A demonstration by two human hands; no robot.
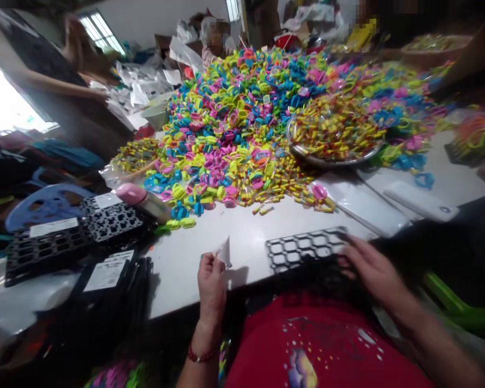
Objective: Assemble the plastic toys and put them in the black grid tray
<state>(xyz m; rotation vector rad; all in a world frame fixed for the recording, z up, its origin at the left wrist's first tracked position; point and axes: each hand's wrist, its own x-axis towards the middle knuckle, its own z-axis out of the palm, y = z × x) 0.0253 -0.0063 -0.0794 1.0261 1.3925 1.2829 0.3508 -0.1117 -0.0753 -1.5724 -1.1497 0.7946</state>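
My left hand [210, 281] is closed in a pinch on a small white paper label [225, 251] just above the table's near edge. My right hand [368, 265] rests with its fingers curled on the right end of a black plastic grid tray [299, 249] lying at the table edge. Behind both hands rises a big heap of small plastic pieces [242, 124] in pink, yellow, green and blue, spreading over the white table [242, 231].
A metal bowl [331, 159] of small yellow pieces sits at the right of the heap. Stacks of black grid trays with white labels [64, 237] lie at the left, beside a pink-capped bottle [143, 200]. Clear bags [361, 202] lie to the right. Other people work at the far side.
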